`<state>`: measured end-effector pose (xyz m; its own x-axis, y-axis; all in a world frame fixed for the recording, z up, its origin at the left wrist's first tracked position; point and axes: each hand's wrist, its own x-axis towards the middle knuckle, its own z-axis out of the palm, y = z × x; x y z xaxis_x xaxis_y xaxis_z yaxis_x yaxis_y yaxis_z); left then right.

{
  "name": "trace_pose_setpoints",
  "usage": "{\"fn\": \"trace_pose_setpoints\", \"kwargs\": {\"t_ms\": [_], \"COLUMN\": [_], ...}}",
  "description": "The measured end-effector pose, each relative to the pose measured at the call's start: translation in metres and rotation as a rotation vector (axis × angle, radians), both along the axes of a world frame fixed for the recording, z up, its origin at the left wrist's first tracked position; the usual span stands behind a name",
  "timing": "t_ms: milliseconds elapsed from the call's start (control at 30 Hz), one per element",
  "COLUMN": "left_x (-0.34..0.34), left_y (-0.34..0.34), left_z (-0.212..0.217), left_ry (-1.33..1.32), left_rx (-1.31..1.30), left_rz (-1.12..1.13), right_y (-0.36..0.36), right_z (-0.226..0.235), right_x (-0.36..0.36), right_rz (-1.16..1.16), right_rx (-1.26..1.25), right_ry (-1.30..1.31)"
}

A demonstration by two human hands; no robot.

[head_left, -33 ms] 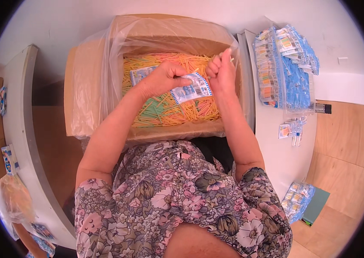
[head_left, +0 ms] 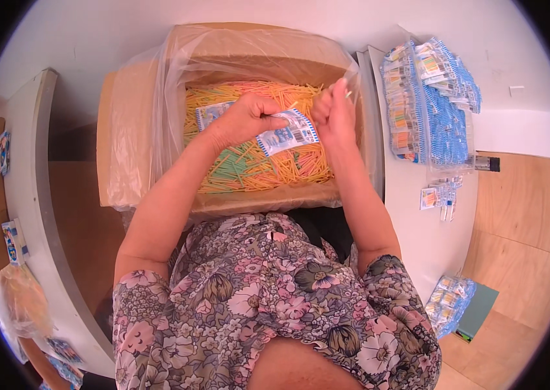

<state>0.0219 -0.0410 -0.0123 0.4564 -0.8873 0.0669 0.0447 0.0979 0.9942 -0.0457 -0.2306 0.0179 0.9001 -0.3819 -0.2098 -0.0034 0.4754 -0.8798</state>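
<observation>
My left hand [head_left: 244,122] pinches a small blue-and-white printed packet [head_left: 293,136] between thumb and fingers, above the open carton. At the packet's upper edge the tip of a thin pale stick shows. Close to the packet's right side is my right hand [head_left: 335,120], its fingers curled closed and slightly blurred. A short pale stick end [head_left: 348,94] pokes out by its thumb; the rest is hidden in the fist. Beneath both hands lie many thin yellow, pink and green sticks [head_left: 298,166]. Another packet [head_left: 209,115] rests on them, partly behind my left hand.
A clear plastic liner drapes over the cardboard carton [head_left: 125,140]. To the right, a clear bag [head_left: 428,117] full of filled packets stands on a white table [head_left: 411,221], with loose packets [head_left: 441,195] nearby. A co-worker's arm [head_left: 41,361] shows at lower left, past a white panel [head_left: 47,227].
My right hand has shifted slightly, its fingers now a little blurred. My left hand and the packet have barely moved.
</observation>
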Motion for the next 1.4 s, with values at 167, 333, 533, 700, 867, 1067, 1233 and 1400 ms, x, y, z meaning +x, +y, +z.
{"fn": "trace_pose_setpoints", "kwargs": {"t_ms": [167, 333, 533, 700, 867, 1067, 1233, 1400], "left_x": [-0.002, -0.001, -0.005, -0.010, -0.014, -0.012, -0.007, -0.008], "left_y": [0.000, 0.004, 0.005, 0.006, 0.001, 0.009, 0.011, 0.012], "left_z": [0.001, 0.005, 0.013, 0.019, 0.009, 0.019, 0.002, 0.003], "left_ry": [-0.091, -0.007, 0.046, 0.105, -0.163, 0.117, 0.391, 0.486], "left_rx": [-0.044, 0.036, 0.187, 0.135, -0.136, -0.007, -0.080, -0.139], "left_rz": [0.010, -0.072, -0.355, -0.311, -0.092, -0.237, -0.292, -0.345], "right_y": [0.036, 0.023, 0.022, 0.051, 0.060, 0.051, 0.047, 0.047], "right_z": [0.000, 0.004, -0.002, -0.003, 0.004, 0.009, 0.002, 0.003], "right_x": [-0.025, -0.016, -0.009, -0.023, -0.027, -0.028, -0.027, -0.033], "right_rz": [0.217, 0.180, 0.003, 0.099, 0.130, 0.189, 0.214, 0.286], "right_rx": [-0.295, -0.156, 0.236, 0.001, -0.118, -0.024, -0.081, -0.287], "right_ry": [0.154, 0.111, 0.073, 0.137, 0.035, 0.042, 0.043, 0.003]}}
